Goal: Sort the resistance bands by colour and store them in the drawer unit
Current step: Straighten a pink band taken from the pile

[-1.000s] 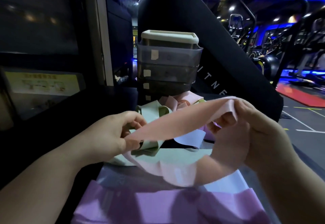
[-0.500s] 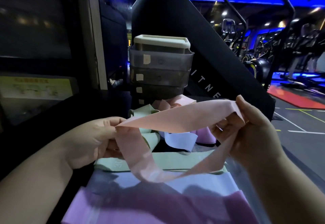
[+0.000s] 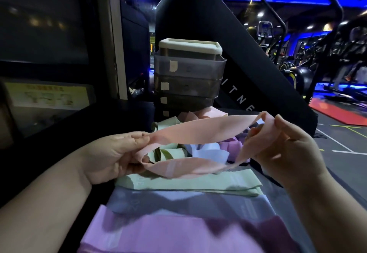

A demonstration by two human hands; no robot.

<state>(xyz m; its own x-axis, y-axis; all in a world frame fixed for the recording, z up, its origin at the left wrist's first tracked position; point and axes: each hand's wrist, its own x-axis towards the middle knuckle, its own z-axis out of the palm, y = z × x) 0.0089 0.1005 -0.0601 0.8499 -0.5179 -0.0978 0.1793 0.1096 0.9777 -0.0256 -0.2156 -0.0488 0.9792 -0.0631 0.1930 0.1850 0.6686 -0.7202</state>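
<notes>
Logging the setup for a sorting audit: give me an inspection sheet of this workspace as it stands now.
Surface: dark top, largely covered by bands.
Job's things: pink band held up; green band, pale blue band and purple band laid flat nearest; loose heap before drawer unit, drawers look shut.
Clutter: nothing seen.
Hands: left hand and right hand each pinch an end of the pink band.
Cables: nothing seen.
Surroundings: dim gym, exercise machines right, yellow notice left.
</notes>
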